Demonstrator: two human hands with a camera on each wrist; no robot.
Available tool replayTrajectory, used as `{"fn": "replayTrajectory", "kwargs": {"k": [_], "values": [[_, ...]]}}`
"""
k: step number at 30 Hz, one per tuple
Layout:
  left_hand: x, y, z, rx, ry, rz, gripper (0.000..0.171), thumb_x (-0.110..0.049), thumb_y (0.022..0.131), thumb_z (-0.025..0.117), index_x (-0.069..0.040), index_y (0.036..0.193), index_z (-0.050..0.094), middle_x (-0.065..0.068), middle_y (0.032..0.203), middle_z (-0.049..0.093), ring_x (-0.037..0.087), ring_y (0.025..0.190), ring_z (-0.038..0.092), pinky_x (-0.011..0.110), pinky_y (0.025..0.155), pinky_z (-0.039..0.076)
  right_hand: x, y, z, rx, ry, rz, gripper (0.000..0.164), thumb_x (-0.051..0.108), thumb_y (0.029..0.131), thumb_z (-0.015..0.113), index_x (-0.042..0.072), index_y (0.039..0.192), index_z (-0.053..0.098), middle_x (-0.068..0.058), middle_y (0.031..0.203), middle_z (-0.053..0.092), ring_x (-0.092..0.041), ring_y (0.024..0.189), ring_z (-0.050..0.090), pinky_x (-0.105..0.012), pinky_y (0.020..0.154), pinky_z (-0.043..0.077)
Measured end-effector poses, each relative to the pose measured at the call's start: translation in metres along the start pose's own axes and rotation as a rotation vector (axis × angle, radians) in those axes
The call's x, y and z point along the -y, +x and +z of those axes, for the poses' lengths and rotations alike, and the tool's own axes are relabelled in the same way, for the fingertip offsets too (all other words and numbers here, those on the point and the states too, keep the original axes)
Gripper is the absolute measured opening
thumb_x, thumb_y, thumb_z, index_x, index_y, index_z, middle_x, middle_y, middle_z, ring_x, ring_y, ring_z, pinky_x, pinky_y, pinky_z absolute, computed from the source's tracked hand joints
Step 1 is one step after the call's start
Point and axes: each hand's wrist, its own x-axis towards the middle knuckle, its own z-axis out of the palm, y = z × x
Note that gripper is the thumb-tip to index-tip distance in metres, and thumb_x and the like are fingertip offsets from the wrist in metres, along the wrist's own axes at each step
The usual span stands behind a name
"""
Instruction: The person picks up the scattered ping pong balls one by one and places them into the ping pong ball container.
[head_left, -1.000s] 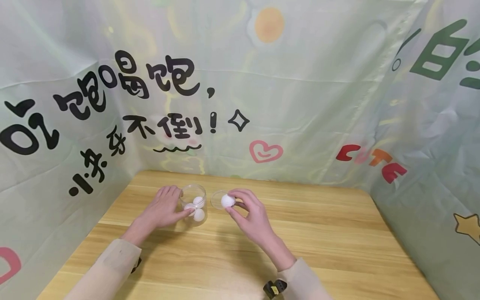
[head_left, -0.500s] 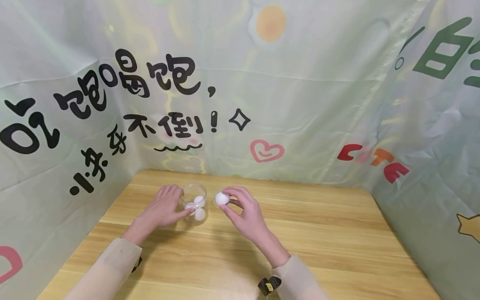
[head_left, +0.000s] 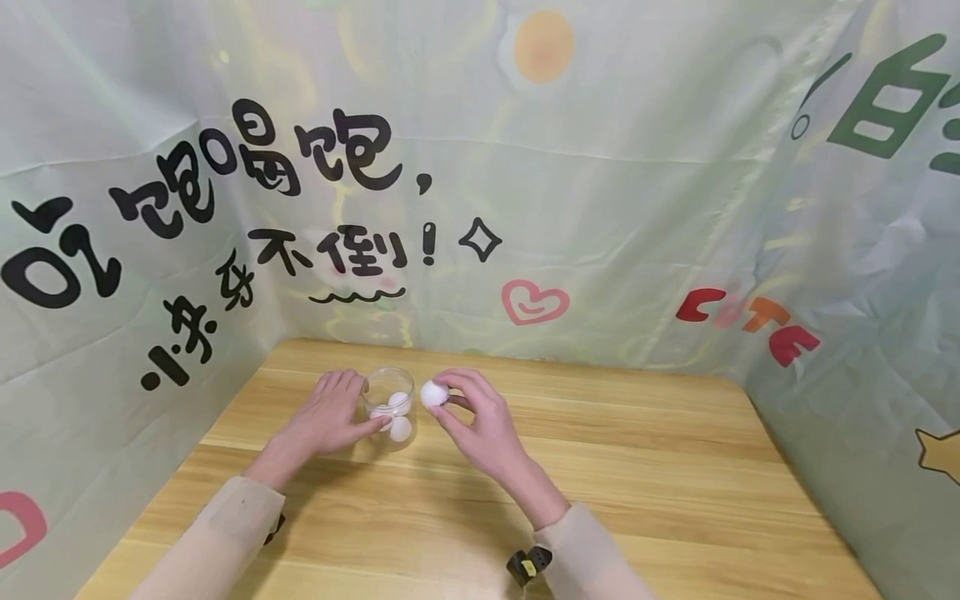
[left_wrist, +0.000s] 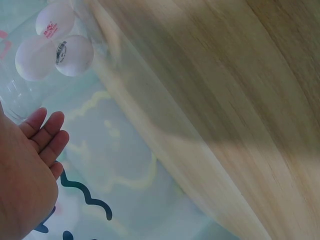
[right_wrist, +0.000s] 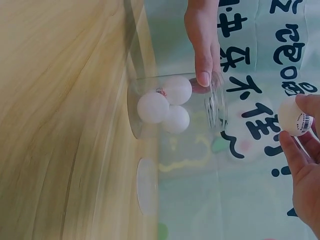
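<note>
A clear round jar without a lid on stands upright near the back of the table. White table tennis balls with small printed marks lie at its bottom. My left hand holds the jar from the left, its thumb across the front just below the rim. Several curled fingers of that hand show beside the jar in the left wrist view. Between thumb and fingertips my right hand pinches another table tennis ball, right of the jar and at about rim height.
A flat clear disc, like a lid, lies on the wooden table beside the jar. Printed cloth walls rise behind the table and along its left and right sides.
My right hand has moved left and slightly up with the ball, closer to the jar. The left hand and the jar have stayed in place.
</note>
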Motion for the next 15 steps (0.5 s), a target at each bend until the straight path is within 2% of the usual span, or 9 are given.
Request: {"fn": "replayTrajectory", "kwargs": {"k": [15], "values": [[-0.001, 0.000, 0.001, -0.011, 0.000, 0.004, 0.070, -0.066, 0.093, 0.064, 0.000, 0.116, 0.057, 0.010, 0.109, 0.055, 0.032, 0.106, 0.048, 0.053, 0.100, 0.040, 0.000, 0.010, 0.012, 0.032, -0.037, -0.011, 0.035, 0.000, 0.092, 0.077, 0.000, 0.126, 0.066, -0.012, 0.130, 0.063, -0.025, 0.119, 0.065, -0.026, 0.096, 0.055]]}}
